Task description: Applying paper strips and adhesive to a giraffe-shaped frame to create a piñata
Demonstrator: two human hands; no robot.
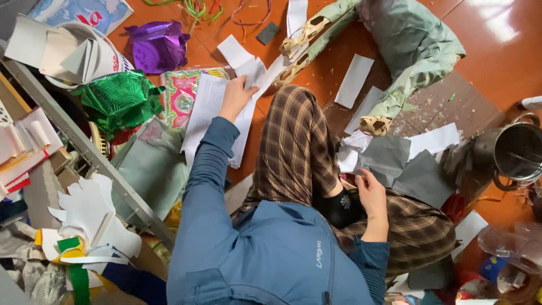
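I sit on the floor in checked trousers and a blue jacket. My left hand [236,96] reaches forward past my raised knee and grips white paper sheets [210,110] lying on the floor beside a pink and green printed packet [180,96]. My right hand [372,195] rests low by my right leg, fingers curled at the edge of grey paper sheets [403,166]; whether it grips one is unclear. White paper scraps [353,79] lie scattered ahead.
A grey-green papier-mâché shape [415,39] with bamboo lattice lies ahead on the right. Purple foil [157,45] and green foil [118,99] sit at the left, near a metal bar [84,147]. A steel pot [516,152] stands at the right. White cut-out shapes [90,217] lie at lower left.
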